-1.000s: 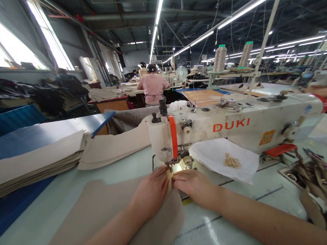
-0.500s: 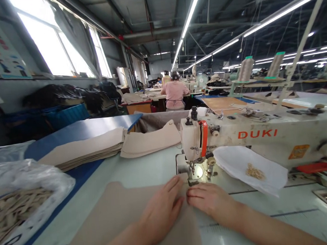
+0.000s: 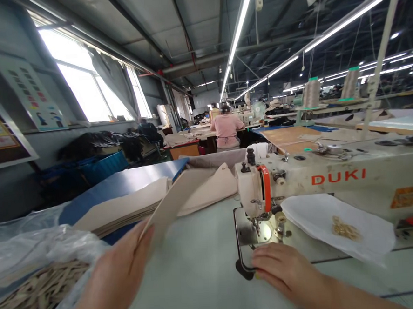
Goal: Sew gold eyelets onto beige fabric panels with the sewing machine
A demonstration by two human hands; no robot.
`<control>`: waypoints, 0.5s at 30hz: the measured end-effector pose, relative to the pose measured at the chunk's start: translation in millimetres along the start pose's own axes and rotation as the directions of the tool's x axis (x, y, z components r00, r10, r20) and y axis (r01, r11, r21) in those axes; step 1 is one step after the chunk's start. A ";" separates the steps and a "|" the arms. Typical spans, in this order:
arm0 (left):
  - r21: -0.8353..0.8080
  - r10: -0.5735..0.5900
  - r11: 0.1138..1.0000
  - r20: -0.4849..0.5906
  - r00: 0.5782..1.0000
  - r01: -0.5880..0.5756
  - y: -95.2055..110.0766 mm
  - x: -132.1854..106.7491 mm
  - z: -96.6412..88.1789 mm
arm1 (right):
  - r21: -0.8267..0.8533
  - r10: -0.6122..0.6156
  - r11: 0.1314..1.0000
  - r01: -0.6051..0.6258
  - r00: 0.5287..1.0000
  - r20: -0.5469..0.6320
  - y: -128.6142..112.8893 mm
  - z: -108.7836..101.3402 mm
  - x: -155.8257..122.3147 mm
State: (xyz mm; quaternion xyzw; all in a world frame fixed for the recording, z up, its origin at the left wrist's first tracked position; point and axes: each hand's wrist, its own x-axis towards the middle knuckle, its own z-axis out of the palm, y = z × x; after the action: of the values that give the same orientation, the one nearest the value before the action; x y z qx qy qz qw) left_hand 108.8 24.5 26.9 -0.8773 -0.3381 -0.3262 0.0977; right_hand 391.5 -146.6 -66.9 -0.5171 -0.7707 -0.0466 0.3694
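My left hand point(image 3: 117, 267) grips a beige fabric panel point(image 3: 174, 198) by its near edge, fingers closed around it. The panel is raised and tilted above the table, partly covering the stacks behind. Resting at the front of the sewing machine's metal plate point(image 3: 246, 250) is my right hand point(image 3: 287, 271), its fingers laid out side by side just below the lit needle area point(image 3: 263, 230). Nothing held shows in it, though its fingertips hide part of the plate. A black rounded piece point(image 3: 245, 269) and a small yellow spot show beside them.
Beige panels are stacked point(image 3: 126, 208) at left, with another pile point(image 3: 212, 191) beside them. A plastic bag point(image 3: 68, 242) of cut strips sits front left. A white cloth point(image 3: 308, 209) with small metal pieces lies under the machine arm point(image 3: 333, 165). A person in pink point(image 3: 227, 127) sits ahead.
My left hand has lifted the panel off the table and carried it left, away from the needle. My right hand stays near the plate. The view has shifted slightly left.
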 end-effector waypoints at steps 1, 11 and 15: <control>0.035 0.001 0.999 0.003 1.000 -0.001 7.5 30.4 -2.0 | 0.005 -0.004 1.000 0.004 1.000 -0.004 0.3 0.4 -0.3; 0.062 -0.019 0.998 0.309 0.951 0.000 41.1 128.9 167.5 | -0.093 -0.137 0.988 0.126 0.983 -0.122 28.6 24.5 -3.5; 0.079 -0.056 0.996 0.347 0.936 0.030 39.4 105.7 193.0 | -0.107 -0.184 0.979 0.172 0.975 -0.122 34.6 31.5 -3.9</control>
State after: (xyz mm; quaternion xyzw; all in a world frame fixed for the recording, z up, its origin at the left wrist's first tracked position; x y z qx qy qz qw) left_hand 291.5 126.5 -51.9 -0.9095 -0.3809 -0.1551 0.0610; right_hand 404.6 -119.3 -102.8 -0.4589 -0.7847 -0.1506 0.3885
